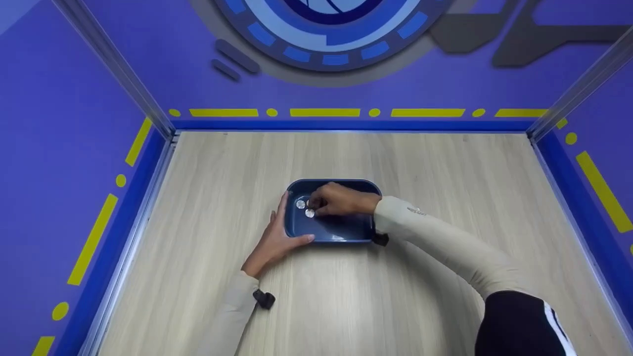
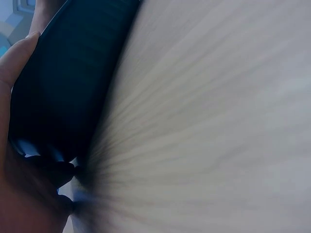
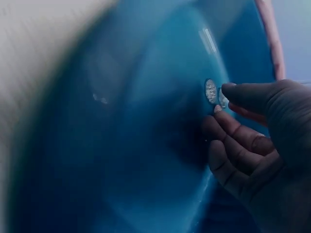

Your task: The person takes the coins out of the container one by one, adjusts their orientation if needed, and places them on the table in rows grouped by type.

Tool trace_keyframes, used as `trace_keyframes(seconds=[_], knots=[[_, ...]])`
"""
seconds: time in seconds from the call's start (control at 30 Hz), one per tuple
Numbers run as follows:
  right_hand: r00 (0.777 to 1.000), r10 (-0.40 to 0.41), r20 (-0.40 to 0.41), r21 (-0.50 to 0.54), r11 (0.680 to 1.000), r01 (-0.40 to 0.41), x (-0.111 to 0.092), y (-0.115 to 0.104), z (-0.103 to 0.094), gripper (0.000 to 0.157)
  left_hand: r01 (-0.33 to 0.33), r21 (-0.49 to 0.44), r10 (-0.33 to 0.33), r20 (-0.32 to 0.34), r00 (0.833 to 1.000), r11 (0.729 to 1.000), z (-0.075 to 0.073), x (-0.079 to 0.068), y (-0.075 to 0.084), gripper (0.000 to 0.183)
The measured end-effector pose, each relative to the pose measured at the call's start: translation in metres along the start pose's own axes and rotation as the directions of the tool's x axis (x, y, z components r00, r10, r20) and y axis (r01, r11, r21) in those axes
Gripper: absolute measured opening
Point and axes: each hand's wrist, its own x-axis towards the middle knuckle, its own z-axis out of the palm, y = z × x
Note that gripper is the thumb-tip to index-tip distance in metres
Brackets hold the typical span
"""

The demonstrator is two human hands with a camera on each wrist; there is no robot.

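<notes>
A dark blue rectangular dish (image 1: pixel 346 231) with rounded corners sits on the table. My left hand (image 1: pixel 277 232) holds its near left corner, fingers along the left wall and thumb over the near rim; the left wrist view shows the dish's outer side (image 2: pixel 68 73) in that grip. Inside the dish, my right hand (image 1: pixel 341 199) has curled fingers, and its thumb and fingertips pinch at a small, round, sparkling disc (image 1: pixel 308 203), mostly covered. Two similar discs lie beside it on the dish floor, one to the left (image 1: pixel 300 203), another by the thumb (image 1: pixel 309 212).
The dish stands on a pale wood-grain table (image 1: pixel 316 296). Purple panels (image 1: pixel 148 64) with yellow marks rise at the back and both sides. A small black wrist device (image 1: pixel 264 299) is strapped to the left sleeve, with another (image 1: pixel 380 239) under the right wrist.
</notes>
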Motion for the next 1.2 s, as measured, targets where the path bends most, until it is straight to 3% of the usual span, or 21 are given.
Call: trace_keyframes(seconds=[0.53, 1.2], knots=[[0.991, 0.004, 0.131, -0.02, 1.0, -0.001, 0.02, 0.002, -0.001, 0.024, 0.002, -0.007, -0.002, -0.004, 1.0, 1.0, 0.001, -0.003, 0.0, 0.139], [0.993, -0.02, 0.119, -0.071, 0.997, 0.028, 0.028, 0.001, 0.001, 0.012, 0.006, -0.002, -0.006, 0.0, 1.0, 1.0, 0.001, -0.001, 0.001, 0.137]])
